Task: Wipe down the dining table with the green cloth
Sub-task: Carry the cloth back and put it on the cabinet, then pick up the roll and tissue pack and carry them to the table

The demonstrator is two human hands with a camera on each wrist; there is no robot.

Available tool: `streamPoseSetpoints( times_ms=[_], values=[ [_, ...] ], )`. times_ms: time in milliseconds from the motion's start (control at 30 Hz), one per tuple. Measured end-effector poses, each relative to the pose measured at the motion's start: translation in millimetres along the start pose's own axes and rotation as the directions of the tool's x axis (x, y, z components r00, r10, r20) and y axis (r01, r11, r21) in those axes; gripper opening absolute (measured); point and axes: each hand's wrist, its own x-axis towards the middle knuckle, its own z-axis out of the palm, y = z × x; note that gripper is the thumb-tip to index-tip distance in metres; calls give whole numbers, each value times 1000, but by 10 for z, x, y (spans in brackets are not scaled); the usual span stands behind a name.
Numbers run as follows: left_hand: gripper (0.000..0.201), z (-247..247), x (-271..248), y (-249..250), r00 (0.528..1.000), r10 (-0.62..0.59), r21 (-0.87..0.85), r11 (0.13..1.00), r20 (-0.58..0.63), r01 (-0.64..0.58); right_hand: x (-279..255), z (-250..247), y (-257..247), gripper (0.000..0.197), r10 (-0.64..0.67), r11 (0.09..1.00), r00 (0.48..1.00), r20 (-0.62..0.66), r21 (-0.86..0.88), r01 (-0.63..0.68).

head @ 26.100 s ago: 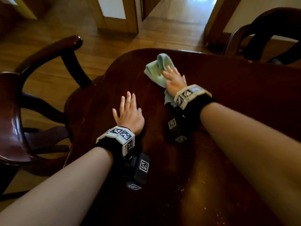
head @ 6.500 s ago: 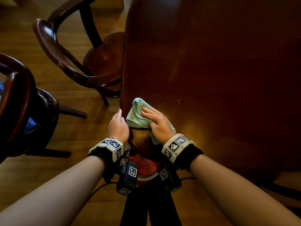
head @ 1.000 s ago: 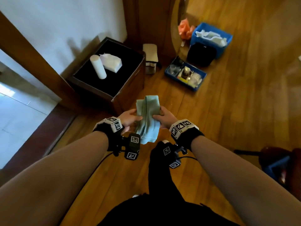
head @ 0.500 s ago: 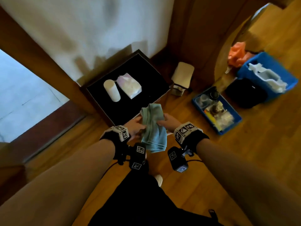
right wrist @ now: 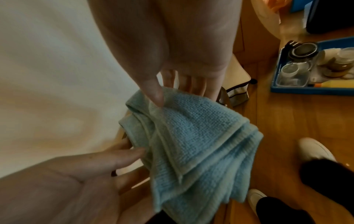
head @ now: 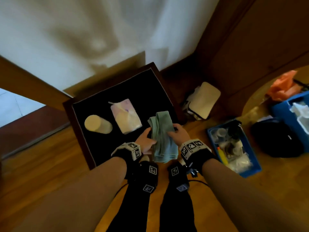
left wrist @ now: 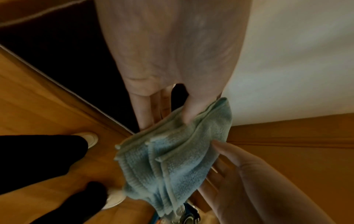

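Note:
The folded green cloth (head: 163, 137) hangs between both hands in front of me, above the near right corner of a low dark side table (head: 78, 124). My left hand (head: 149, 140) pinches its left edge, thumb on top (left wrist: 189, 115) and fingers behind. My right hand (head: 173, 131) holds the right side, its thumb (right wrist: 155, 94) pressed on the cloth (right wrist: 191, 144) and its fingers underneath. The cloth (left wrist: 172, 159) is folded into several layers with its hemmed corners hanging down. The dining table is out of view.
On the side table's black top stand a paper roll (head: 97, 123) and a tissue pack (head: 125, 118). On the wooden floor to the right are a white bag (head: 203, 100), a blue tray of jars (head: 234, 146), a black bag (head: 275, 139) and a blue bin (head: 297, 111). A white wall rises behind.
The side table has come closer and now lies just under the cloth. Both hands keep hold of the folded cloth and have moved forward over the table's corner.

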Motion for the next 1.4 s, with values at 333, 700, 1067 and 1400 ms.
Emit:
streamPoseSetpoints(
  times_ms=[333, 700, 1067, 1400],
  values=[
    [64, 180, 1144, 418, 993, -53, -249, 968, -104, 26, 1364, -343, -221, 49, -66, 983, 976, 209, -154, 100],
    [57, 213, 1305, 207, 960, -15, -174, 984, -280, -35, 1692, -368, -277, 43, -65, 961, 986, 152, -258, 103],
    [20, -642, 404, -344, 846, -149, -348, 936, -512, -46, 1059, 253, -715, 23, -88, 988, 971, 224, -107, 114],
    [102, -1503, 475, -674, 679, -31, -252, 940, -734, -229, 1130, 1016, -753, 47, -120, 914, 982, 142, -370, 166]
  ],
)
